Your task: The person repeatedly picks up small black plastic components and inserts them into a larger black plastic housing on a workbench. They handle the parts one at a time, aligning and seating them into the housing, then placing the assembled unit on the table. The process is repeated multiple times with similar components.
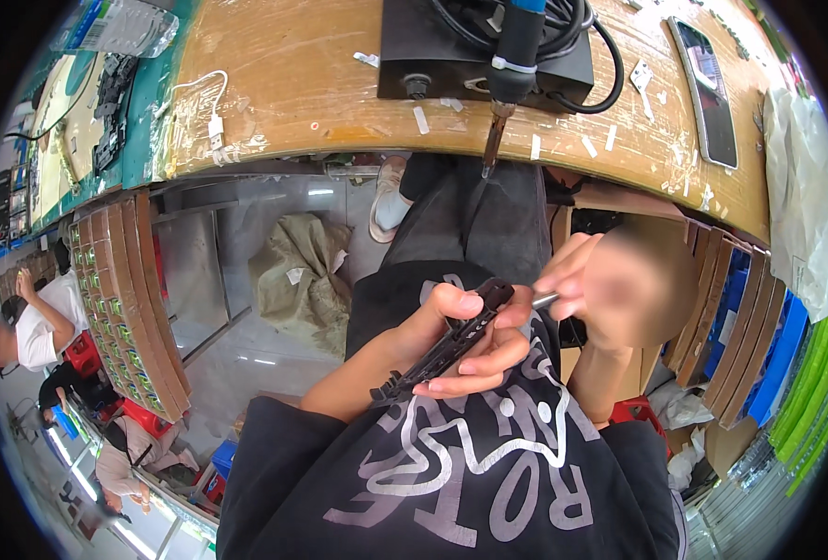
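Observation:
My left hand [474, 350] is closed around a long, narrow black plastic part [448, 343] with a notched edge, held tilted in front of my shirt. The thumb lies on its upper side and the fingers curl beneath it. Just to the right, my right hand [582, 280] is pinching a short, slim metal piece [544, 301] whose near end meets the left fingertips. Blur covers part of the right hand, so the rest of the metal piece and its kind cannot be made out.
A tool with a blue and black handle [516, 65] hangs tip-down before a black box [395, 56] with coiled cable. The wooden table [283, 103] holds a phone [708, 93] and a white cable [216, 126]. Cardboard trays [125, 299] stand left; several people sit beyond.

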A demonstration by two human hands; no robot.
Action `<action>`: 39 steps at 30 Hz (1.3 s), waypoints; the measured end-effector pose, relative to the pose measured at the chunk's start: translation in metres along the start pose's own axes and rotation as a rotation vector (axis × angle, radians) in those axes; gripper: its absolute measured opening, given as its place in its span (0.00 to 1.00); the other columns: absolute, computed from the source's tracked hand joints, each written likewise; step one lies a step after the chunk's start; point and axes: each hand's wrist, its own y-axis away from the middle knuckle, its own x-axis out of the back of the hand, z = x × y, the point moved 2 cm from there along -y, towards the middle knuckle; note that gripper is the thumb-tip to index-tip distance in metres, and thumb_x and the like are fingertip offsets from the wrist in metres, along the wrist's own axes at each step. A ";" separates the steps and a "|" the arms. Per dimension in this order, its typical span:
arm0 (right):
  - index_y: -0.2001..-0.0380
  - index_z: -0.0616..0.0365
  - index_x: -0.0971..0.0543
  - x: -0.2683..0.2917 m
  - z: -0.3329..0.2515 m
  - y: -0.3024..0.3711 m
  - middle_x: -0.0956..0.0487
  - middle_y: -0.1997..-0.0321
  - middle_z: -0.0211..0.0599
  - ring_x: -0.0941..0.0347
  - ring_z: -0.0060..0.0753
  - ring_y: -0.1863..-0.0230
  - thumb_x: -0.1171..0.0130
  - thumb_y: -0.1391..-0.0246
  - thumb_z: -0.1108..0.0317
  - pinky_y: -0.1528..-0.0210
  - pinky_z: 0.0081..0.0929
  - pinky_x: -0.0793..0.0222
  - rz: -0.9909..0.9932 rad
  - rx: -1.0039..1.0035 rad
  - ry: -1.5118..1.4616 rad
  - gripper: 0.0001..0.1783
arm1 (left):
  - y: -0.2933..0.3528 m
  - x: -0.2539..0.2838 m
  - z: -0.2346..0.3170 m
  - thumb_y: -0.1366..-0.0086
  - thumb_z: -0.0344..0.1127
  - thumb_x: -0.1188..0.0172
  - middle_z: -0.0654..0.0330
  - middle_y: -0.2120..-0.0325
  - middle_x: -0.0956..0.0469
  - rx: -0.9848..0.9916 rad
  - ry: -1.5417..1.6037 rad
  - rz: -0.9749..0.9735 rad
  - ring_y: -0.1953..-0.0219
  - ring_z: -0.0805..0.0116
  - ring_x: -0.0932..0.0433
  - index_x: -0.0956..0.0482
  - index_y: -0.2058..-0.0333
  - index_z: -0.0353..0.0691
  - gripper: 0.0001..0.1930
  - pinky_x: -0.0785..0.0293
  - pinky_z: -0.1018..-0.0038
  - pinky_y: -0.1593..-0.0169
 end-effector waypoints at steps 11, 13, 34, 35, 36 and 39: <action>0.78 0.66 0.26 -0.013 -0.004 0.001 0.24 0.77 0.42 0.29 0.32 0.79 0.40 0.70 0.83 0.78 0.21 0.34 -0.087 0.088 0.349 0.10 | -0.003 0.008 -0.008 0.44 0.44 0.56 0.57 0.87 0.39 0.016 -0.001 0.049 0.95 0.72 0.37 0.43 0.72 0.39 0.14 0.42 0.84 0.99; 0.79 0.66 0.27 -0.013 -0.003 0.001 0.25 0.78 0.43 0.30 0.32 0.79 0.39 0.69 0.82 0.78 0.20 0.34 -0.087 0.091 0.356 0.09 | -0.002 0.009 -0.007 0.44 0.44 0.55 0.57 0.87 0.39 0.019 -0.022 0.054 0.95 0.71 0.37 0.42 0.72 0.39 0.14 0.42 0.84 0.99; 0.77 0.66 0.30 -0.006 -0.020 -0.004 0.26 0.82 0.41 0.30 0.30 0.79 0.36 0.74 0.82 0.78 0.21 0.35 -0.187 -0.082 0.483 0.16 | 0.002 0.009 -0.005 0.43 0.43 0.55 0.58 0.89 0.40 0.149 -0.093 0.205 0.98 0.76 0.43 0.42 0.75 0.40 0.13 0.49 0.86 1.00; 0.76 0.66 0.30 -0.006 -0.021 -0.005 0.26 0.82 0.41 0.30 0.30 0.79 0.36 0.74 0.82 0.78 0.20 0.35 -0.214 -0.096 0.494 0.16 | 0.003 0.009 -0.005 0.43 0.43 0.56 0.58 0.89 0.41 0.151 -0.088 0.195 0.98 0.76 0.43 0.41 0.74 0.39 0.13 0.49 0.86 1.00; 0.76 0.66 0.30 -0.006 -0.022 -0.005 0.26 0.82 0.41 0.30 0.30 0.79 0.36 0.74 0.82 0.78 0.20 0.35 -0.241 -0.111 0.505 0.16 | 0.004 0.010 -0.005 0.42 0.43 0.56 0.58 0.89 0.41 0.152 -0.083 0.185 0.98 0.76 0.43 0.41 0.74 0.39 0.12 0.49 0.86 0.99; 0.77 0.63 0.29 -0.009 -0.023 -0.004 0.29 0.80 0.35 0.31 0.31 0.80 0.39 0.69 0.79 0.79 0.22 0.36 -0.205 -0.130 0.519 0.11 | 0.006 0.010 -0.004 0.41 0.42 0.57 0.59 0.90 0.41 0.139 -0.087 0.194 0.97 0.76 0.43 0.39 0.71 0.39 0.11 0.49 0.85 0.99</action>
